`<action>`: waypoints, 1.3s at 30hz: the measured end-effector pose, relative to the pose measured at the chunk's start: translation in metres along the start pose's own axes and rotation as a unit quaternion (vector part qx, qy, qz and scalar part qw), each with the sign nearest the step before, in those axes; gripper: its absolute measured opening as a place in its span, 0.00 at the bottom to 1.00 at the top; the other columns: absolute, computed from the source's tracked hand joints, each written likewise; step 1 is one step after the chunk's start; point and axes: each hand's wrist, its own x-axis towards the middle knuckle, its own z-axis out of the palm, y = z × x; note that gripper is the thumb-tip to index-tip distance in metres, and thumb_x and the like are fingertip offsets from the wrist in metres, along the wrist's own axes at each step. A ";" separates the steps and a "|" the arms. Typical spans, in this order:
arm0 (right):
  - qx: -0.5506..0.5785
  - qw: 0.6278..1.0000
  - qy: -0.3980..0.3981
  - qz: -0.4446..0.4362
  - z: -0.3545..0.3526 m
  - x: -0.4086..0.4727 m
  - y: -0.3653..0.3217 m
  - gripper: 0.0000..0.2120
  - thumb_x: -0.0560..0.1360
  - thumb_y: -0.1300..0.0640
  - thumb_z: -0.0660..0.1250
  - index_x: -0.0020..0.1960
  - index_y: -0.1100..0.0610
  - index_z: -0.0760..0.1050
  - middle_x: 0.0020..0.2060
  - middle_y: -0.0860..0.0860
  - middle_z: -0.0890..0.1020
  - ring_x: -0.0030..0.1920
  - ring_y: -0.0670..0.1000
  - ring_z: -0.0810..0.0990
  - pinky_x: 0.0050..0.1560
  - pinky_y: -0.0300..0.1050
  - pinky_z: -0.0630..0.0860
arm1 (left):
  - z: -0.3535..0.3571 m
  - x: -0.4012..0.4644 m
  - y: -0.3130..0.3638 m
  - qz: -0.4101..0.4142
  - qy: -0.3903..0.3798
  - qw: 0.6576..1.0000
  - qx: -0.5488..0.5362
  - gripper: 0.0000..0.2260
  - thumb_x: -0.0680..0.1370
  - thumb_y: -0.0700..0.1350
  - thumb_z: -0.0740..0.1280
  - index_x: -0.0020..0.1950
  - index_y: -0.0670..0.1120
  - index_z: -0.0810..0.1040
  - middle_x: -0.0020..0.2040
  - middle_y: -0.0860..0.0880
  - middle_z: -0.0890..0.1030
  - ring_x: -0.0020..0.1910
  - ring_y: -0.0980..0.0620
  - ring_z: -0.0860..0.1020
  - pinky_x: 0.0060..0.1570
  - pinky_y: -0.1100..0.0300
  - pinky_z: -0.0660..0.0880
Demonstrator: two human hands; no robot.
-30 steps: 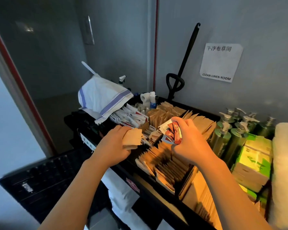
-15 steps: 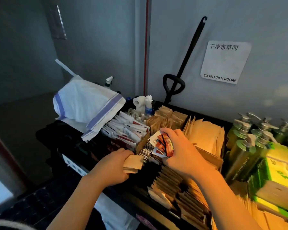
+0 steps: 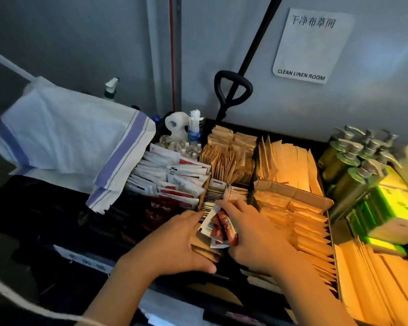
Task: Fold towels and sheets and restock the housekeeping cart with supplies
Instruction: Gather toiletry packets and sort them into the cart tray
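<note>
Head view: both hands meeting over near middle of housekeeping cart (image 3: 64,231) top tray. Right hand (image 3: 252,241) curling fingers round bundle of red-and-white sachets (image 3: 219,228), thumb side clamping it. Left hand (image 3: 174,243) gripping brown paper packets (image 3: 204,251), fingers curled over them, touching sachet bundle. Brown packet rows (image 3: 292,222) filling compartments right and far. White sachets (image 3: 174,180) sitting far left of hands, beside blue-striped folded cloth (image 3: 64,142). Green pump bottles (image 3: 353,165) standing far right. Sign (image 3: 312,45) hanging on wall.
</note>
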 end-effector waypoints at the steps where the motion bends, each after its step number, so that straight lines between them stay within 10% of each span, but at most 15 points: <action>1: -0.020 1.000 -0.009 0.005 0.002 0.000 -0.003 0.52 0.64 0.45 0.75 0.79 0.37 0.48 0.70 0.47 0.67 0.69 0.56 0.69 0.66 0.58 0.74 | -0.002 -0.001 -0.002 0.006 0.006 1.000 -0.016 0.45 0.56 0.72 0.78 0.68 0.79 0.59 0.64 0.74 0.67 0.63 0.70 0.71 0.63 0.62 0.74; 10: 0.061 0.998 -0.005 -0.012 0.010 0.000 -0.007 0.63 0.58 0.29 0.78 0.83 0.44 0.48 0.79 0.41 0.56 0.78 0.47 0.56 0.74 0.39 0.53 | -0.004 -0.003 -0.018 0.044 0.060 0.997 -0.036 0.39 0.69 0.63 0.77 0.77 0.65 0.64 0.67 0.72 0.68 0.65 0.71 0.70 0.64 0.65 0.72; 14: 0.087 0.996 0.028 0.008 0.009 -0.016 0.001 0.53 0.64 0.24 0.71 0.82 0.41 0.55 0.78 0.37 0.60 0.76 0.44 0.61 0.77 0.42 0.61 | 0.002 -0.004 -0.023 0.062 0.077 0.995 -0.015 0.32 0.75 0.58 0.74 0.76 0.63 0.66 0.67 0.72 0.67 0.65 0.73 0.67 0.61 0.71 0.69; 19: 0.101 0.994 0.037 0.003 0.018 -0.014 -0.008 0.32 0.78 0.36 0.67 0.79 0.42 0.63 0.73 0.37 0.68 0.72 0.42 0.67 0.73 0.41 0.65 | 0.000 0.000 -0.025 0.078 0.068 0.994 -0.032 0.30 0.77 0.58 0.72 0.76 0.66 0.65 0.68 0.71 0.69 0.67 0.70 0.70 0.63 0.67 0.71; 39: 0.120 0.985 0.125 0.003 -0.006 -0.005 -0.027 0.16 0.77 0.60 0.71 0.61 0.45 0.84 0.54 0.38 0.84 0.58 0.41 0.78 0.61 0.43 0.76 | -0.012 0.003 -0.015 0.113 0.146 0.983 -0.019 0.16 0.82 0.45 0.66 0.68 0.58 0.80 0.60 0.63 0.78 0.61 0.61 0.75 0.59 0.55 0.77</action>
